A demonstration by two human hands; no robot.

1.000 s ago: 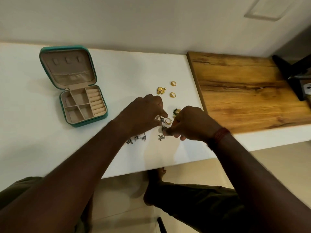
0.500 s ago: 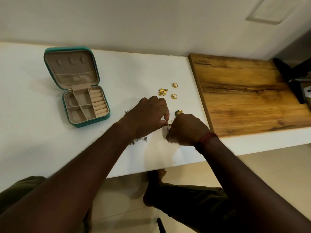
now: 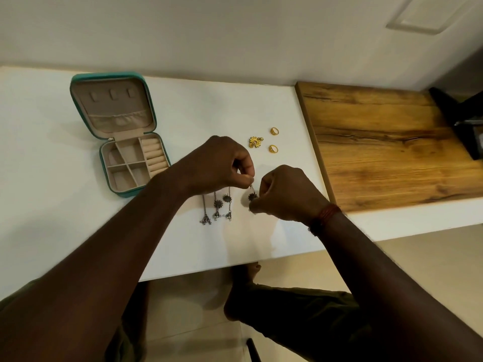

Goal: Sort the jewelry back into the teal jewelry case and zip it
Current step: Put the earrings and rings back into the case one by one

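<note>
Hands nearest: left hand (image 3: 222, 164) and right hand (image 3: 286, 193) each pinch the silver charm chain (image 3: 217, 204), likely straightening it for packing. Beyond lie a gold pendant (image 3: 256, 142) and two rings (image 3: 273, 148). Farther left, the teal jewelry case (image 3: 122, 193) stands open.

The teal jewelry case (image 3: 122, 193) lies open at the table's far left, its lid tilted back and its beige lining, divided compartments and ring rolls exposed and unfilled. Two gold rings (image 3: 274, 131) and a gold flower-shaped ornament (image 3: 256, 142) lie close together on the white surface, well right of the case. A silver charm chain (image 3: 218, 205) with dark flower discs and bell tassels is pinched between the left hand (image 3: 219, 163) and right hand (image 3: 285, 192), three strands trailing down toward the tabletop.
</note>
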